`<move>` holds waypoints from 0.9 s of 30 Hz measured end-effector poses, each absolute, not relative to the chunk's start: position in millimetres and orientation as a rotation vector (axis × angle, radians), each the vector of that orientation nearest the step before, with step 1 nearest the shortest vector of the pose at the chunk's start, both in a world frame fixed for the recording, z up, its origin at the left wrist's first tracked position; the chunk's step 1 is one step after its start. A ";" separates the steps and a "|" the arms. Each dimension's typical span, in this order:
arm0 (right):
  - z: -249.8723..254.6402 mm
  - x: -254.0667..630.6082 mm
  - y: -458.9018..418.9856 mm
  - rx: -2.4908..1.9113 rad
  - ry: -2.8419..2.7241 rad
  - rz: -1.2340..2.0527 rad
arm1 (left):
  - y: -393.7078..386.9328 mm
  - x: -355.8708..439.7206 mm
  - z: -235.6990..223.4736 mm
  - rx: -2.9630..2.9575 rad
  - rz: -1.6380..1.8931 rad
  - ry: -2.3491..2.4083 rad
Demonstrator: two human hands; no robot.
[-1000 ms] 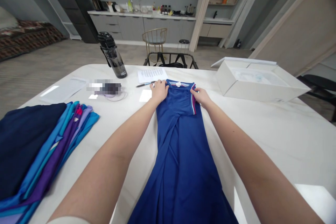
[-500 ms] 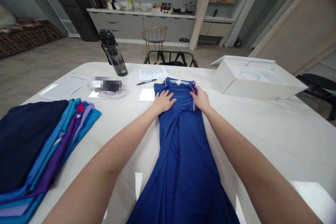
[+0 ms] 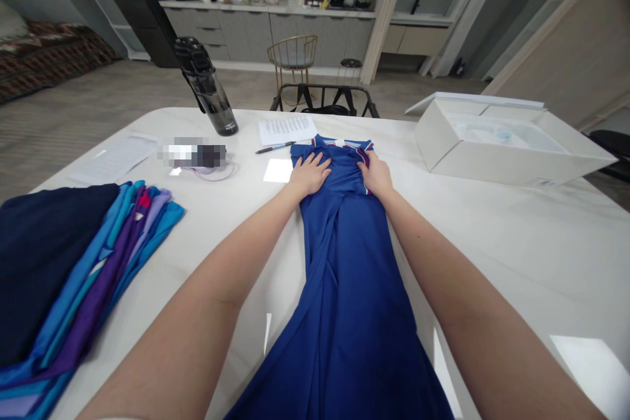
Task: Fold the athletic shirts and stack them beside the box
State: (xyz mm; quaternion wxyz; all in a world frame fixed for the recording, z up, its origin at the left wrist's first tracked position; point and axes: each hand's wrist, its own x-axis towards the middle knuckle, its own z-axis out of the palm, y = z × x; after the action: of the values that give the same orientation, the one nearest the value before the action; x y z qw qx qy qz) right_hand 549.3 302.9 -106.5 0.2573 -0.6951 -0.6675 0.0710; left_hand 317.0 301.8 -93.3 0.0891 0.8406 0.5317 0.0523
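Observation:
A blue polo shirt [image 3: 354, 262] lies lengthwise on the white table, its striped collar at the far end and its body running toward me. Its sides are folded inward, leaving a narrow shape with creases down the middle. My left hand [image 3: 311, 175] rests on the upper left of the shirt, fingers spread flat on the fabric. At the upper right, my right hand [image 3: 377, 174] has its fingers closed on the red-and-white trimmed sleeve edge of the polo shirt.
Several folded garments [image 3: 54, 256] are stacked at the left. Behind them are paper sheets [image 3: 118, 156], a blurred-out item with a cord, and a dark water bottle [image 3: 209, 92]. A pen [image 3: 275, 147] and a printed sheet [image 3: 288, 130] lie past the collar; an open white box [image 3: 512, 157] stands right.
Both hands keep their places on the shirt, the right one slightly shifting the sleeve edge. The camera view has tilted a little.

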 end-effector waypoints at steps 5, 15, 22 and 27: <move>-107.1 548.6 312.0 -1.877 -1.775 0.217 | 311.0 318.4 -91.6 2.499 0.165 1.619; -90.5 545.9 253.1 -1.834 -1.740 0.198 | 248.6 300.1 -78.6 2.476 0.217 1.482; -81.4 504.1 151.5 -1.762 -2.002 0.032 | 158.9 291.9 -70.3 2.564 0.258 1.465; -95.3 490.6 101.5 -1.789 -2.177 0.174 | 109.5 281.2 -76.9 2.512 0.176 1.435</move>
State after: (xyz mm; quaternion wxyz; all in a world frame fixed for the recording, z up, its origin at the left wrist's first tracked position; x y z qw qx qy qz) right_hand 490.6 101.5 -95.3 0.1585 -0.6258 -0.7613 0.0610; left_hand 281.2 109.5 -76.9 0.1215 0.8602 0.4916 0.0604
